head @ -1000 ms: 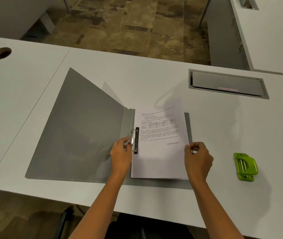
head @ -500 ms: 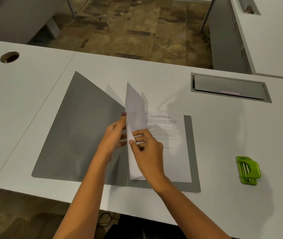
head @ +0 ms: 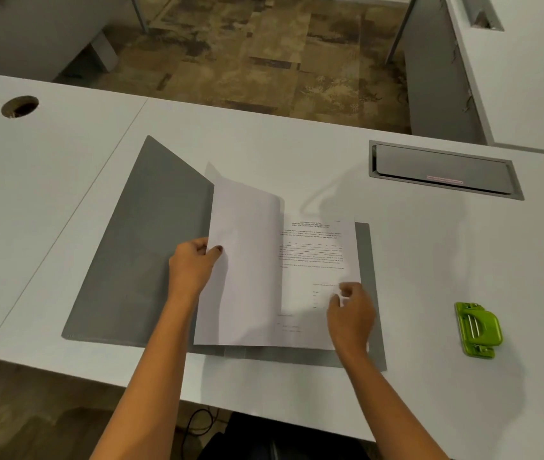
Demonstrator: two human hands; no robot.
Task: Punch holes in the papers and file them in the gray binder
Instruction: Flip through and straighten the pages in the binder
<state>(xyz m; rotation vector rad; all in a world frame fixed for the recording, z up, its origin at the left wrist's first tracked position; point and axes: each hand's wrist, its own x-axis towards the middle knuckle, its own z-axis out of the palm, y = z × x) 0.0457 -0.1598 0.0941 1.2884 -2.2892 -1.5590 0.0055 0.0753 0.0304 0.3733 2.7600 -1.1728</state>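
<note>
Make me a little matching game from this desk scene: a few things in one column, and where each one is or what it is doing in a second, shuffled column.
Things:
1. left hand
2. right hand
3. green hole punch
4. gray binder

States:
A. lies open and flat on the white desk
B. sits alone at the right, touched by no hand
C. holds the left edge of a turned-over sheet
D. fingers the right edge of the printed page

Pairs: 1-C, 2-D, 3-B, 4-A

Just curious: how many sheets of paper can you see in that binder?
2: a turned sheet held up by the left hand, a printed sheet lying flat beneath. More may be hidden.
</note>
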